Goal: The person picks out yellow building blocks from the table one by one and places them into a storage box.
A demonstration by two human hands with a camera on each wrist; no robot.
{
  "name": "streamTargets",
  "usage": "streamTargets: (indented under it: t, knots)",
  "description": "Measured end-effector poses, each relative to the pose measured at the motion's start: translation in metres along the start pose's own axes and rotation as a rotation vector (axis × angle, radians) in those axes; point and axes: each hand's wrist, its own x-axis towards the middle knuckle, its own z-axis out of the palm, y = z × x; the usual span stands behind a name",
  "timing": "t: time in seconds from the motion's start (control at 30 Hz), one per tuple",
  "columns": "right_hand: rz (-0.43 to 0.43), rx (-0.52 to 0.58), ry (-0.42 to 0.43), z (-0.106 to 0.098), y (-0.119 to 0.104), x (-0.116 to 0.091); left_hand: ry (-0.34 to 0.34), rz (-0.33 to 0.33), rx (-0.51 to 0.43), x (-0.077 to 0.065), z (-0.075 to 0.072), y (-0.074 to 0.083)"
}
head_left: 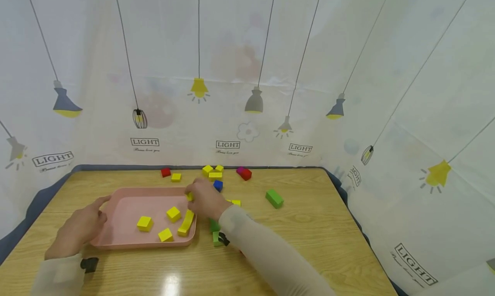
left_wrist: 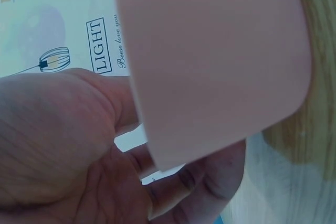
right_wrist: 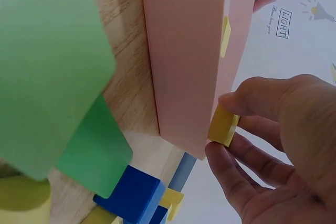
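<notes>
A pink tray [head_left: 127, 246] lies on the left part of the table with several yellow blocks [head_left: 145, 224] in it. A curved yellow block [head_left: 186, 223] sits along its right side. My left hand [head_left: 81, 227] grips the tray's left rim, thumb and fingers around the wall in the left wrist view. At the tray's back right corner my right hand [head_left: 208, 198] pinches a small yellow block [right_wrist: 224, 125] between thumb and fingers, right at the rim. Beside the tray on the right are green blocks [right_wrist: 97, 150], partly covered by the right arm.
Behind the right hand is a blue block [head_left: 218, 185]. Toward the far edge lie a red block [head_left: 166, 172], a yellow block [head_left: 176, 177], more yellow blocks [head_left: 215, 176] and another red block [head_left: 245, 174] touching a purple one. A green block [head_left: 274, 199] lies farther right. Printed cloth hangs behind the table.
</notes>
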Motion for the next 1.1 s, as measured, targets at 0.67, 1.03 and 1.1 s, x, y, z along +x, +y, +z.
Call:
streamTargets:
  t: [0.67,1.03,1.1]
  knots:
    - [-0.023,-0.05,-0.022,0.007,-0.003,-0.002,-0.01,-0.02,-0.01,0.003,0.004,-0.001]
    - [-0.017,-0.031,0.003,-0.003,0.006,-0.006,-0.009,-0.036,-0.009,0.002,0.002,0.0]
    - [-0.014,-0.011,0.002,-0.004,0.009,-0.007,-0.007,-0.038,-0.009,0.002,0.002,0.0]
